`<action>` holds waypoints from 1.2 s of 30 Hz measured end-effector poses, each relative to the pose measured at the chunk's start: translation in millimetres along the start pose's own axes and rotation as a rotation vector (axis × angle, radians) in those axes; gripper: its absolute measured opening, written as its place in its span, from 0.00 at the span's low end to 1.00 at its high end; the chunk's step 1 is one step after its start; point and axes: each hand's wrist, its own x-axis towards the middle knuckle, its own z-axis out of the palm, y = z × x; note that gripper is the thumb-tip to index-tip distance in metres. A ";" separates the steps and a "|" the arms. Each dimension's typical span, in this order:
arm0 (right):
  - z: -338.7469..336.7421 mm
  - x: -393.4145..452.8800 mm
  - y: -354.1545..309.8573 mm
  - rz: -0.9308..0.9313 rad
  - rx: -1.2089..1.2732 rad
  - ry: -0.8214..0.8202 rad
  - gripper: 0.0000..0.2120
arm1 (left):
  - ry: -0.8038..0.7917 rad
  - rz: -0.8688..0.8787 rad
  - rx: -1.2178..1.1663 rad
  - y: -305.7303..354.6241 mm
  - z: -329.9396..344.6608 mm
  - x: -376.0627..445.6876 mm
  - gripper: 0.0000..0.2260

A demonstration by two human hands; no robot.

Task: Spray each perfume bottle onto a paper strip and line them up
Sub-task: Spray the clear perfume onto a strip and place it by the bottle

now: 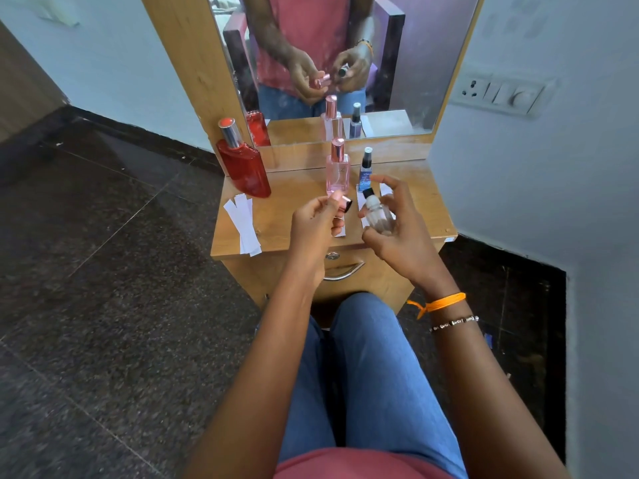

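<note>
My right hand point(397, 229) holds a small clear round perfume bottle point(378, 216) with a white collar and black nozzle, above the table's front. My left hand point(316, 224) pinches its pink cap point(344, 203), held just left of the bottle. On the wooden table point(425, 216) stand a red bottle point(243, 164) at the left, a tall pink bottle point(337, 169) in the middle and a small blue spray bottle point(366, 169) beside it. A bunch of white paper strips point(242, 224) lies at the front left. More strips point(384, 190) lie partly hidden under my hands.
A mirror point(408, 63) backs the table and reflects my hands and the bottles. A drawer with a metal handle point(342, 271) sits under the tabletop, close to my knees. Dark stone floor lies left; a wall with a switch panel point(501, 95) stands right.
</note>
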 end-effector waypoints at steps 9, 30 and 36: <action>4.2 -3.2 -1.1 -0.053 -0.039 -0.121 0.40 | -0.174 0.067 0.245 5.7 -0.9 0.1 0.09; 2.7 7.3 -15.1 -0.090 0.385 0.272 0.11 | -0.452 -0.072 0.207 1.5 4.5 -24.2 0.14; -7.1 7.4 -14.7 -0.005 0.357 0.252 0.17 | -0.356 0.060 0.447 -2.4 4.2 -22.3 0.15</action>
